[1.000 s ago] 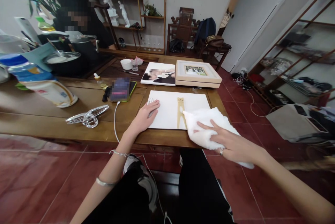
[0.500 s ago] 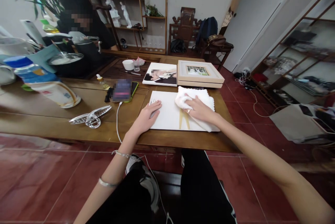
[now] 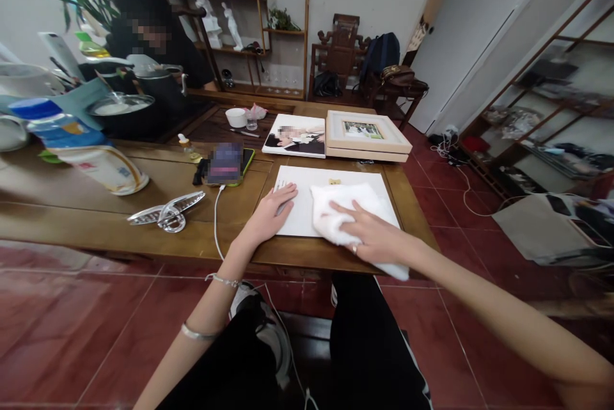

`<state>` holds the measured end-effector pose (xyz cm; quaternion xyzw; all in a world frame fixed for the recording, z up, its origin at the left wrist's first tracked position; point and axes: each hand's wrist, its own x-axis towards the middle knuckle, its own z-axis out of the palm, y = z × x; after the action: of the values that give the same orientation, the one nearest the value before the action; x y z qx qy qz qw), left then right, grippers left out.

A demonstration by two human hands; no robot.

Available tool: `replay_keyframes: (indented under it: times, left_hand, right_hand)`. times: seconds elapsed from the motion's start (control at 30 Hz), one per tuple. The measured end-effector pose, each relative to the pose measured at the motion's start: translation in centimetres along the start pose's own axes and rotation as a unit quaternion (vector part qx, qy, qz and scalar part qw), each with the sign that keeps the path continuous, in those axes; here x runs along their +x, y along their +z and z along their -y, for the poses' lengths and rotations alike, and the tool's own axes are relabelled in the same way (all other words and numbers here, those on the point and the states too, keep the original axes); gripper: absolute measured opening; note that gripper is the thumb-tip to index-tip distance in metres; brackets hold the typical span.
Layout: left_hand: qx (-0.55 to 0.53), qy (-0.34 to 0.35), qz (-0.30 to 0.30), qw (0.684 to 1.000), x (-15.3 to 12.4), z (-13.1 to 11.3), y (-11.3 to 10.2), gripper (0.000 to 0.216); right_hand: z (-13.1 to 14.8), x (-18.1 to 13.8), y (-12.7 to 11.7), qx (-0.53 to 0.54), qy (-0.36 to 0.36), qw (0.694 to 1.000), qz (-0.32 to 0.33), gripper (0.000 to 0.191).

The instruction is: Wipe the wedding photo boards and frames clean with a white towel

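Observation:
A flat white panel [image 3: 301,219] lies near the table's front edge, with a small tan piece [image 3: 334,181] showing near its far side. My left hand [image 3: 272,213] rests flat on the panel's left edge, fingers stretched out, holding nothing. On the panel's right half, my right hand [image 3: 371,229] grips a bunched white cloth [image 3: 352,194] and presses it down. The cloth covers the near middle of the panel, and one end hangs past the table's front edge. Part of the panel is hidden beneath cloth and hand.
Beyond the panel are a photo print [image 3: 300,136] and stacked picture frames [image 3: 367,141]. To the left lie a phone [image 3: 225,164] with a white cable, a silver hair clip [image 3: 167,210] and a blue-capped bottle [image 3: 86,151]. A person [image 3: 148,26] sits across the table [image 3: 240,205].
My right hand has drawn the cloth toward me, from the panel's far side down to its near edge. The tan strips it exposed are now covered. My left hand stays put.

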<state>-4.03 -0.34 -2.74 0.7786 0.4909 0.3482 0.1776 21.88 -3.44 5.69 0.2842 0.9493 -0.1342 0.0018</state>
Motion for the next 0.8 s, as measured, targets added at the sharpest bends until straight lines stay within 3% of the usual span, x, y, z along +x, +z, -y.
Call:
replay_keyframes:
  times: [0.17, 0.3, 0.63, 0.8]
  left_hand:
    - [-0.006, -0.004, 0.004, 1.000, 0.0, 0.0, 0.0, 0.039]
    - [-0.005, -0.007, 0.008, 1.000, 0.0, 0.0, -0.1, 0.042]
    - [0.016, 0.001, 0.022, 1.000, 0.0, 0.1, 0.0, 0.049]
    - [0.025, 0.002, 0.034, 0.999, 0.0, 0.3, 0.0, 0.049]
  right_hand:
    - [-4.7, 5.5, -0.5, -0.012, 0.074, 0.995, -0.059, 0.030]
    - [-5.4, 7.5, -0.2, -0.036, 0.068, 0.994, -0.072, 0.031]
    - [2.7, 0.5, 1.1, -0.033, -0.084, 0.996, 0.003, 0.035]
    - [1.7, 0.6, 0.2, -0.025, -0.057, 0.998, 0.018, 0.023]
